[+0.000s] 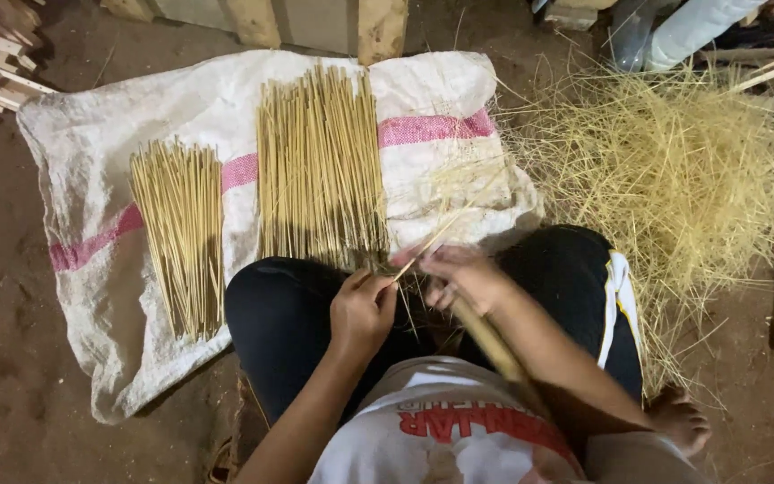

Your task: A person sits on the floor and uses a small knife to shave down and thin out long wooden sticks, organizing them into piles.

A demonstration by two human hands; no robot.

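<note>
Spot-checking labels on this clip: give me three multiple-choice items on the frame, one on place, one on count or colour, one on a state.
1. Where is the loose shavings pile?
A. right of the sack
B. on the sack
C. behind the person

2. How many laid-out stick bundles are on the white sack?
A. one
B. two
C. four

3. What is the left hand doing?
A. resting flat on the ground
B. hanging empty
C. pinching a thin stick

Answers: 1 A, the tangle lies on the ground past the sack's right edge. 2 B, a short bundle and a long bundle. 3 C, its fingers close on the stick's lower end.
</note>
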